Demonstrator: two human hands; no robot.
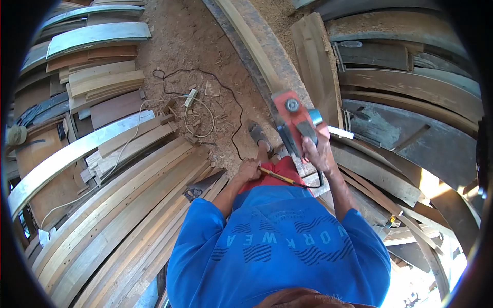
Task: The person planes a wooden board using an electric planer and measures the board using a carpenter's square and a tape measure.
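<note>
My right hand is wrapped round the rear handle of a red electric planer, fingers closed on the grip. The planer's front end overlaps a long narrow wooden board lying along a bench. My left hand is closed round the power cord in front of my waist. Yellow tape covers that stretch of cord. Its black end loops up to the back of the planer, and the rest trails over the ground.
Long planks are stacked on the left, with shorter boards beyond them. A white power strip and cable lie among wood shavings on the dirt floor. More timber lines the right side.
</note>
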